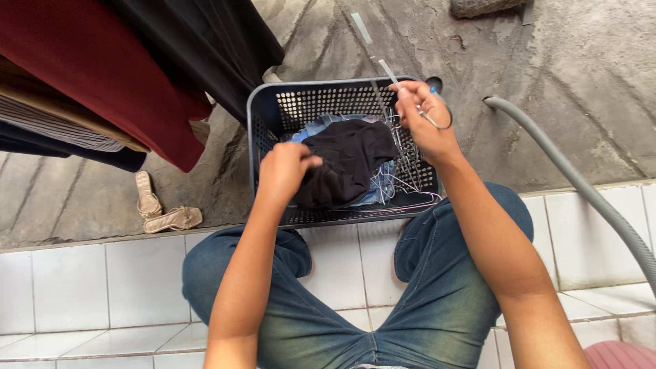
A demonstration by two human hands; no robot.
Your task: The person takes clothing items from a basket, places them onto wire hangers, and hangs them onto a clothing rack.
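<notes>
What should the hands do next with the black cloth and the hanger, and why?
Probably lift the black garment clear of the basket. The left hand already pinches its edge, and the right hand holds a wire hanger above it, so the cloth seems to need raising to meet the hanger.

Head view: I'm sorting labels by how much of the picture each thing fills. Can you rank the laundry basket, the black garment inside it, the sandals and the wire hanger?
1. Laundry basket
2. Black garment
3. Sandals, taken as a pair
4. Wire hanger in the right hand; thin and partly hidden, so its rank is unsure.
</notes>
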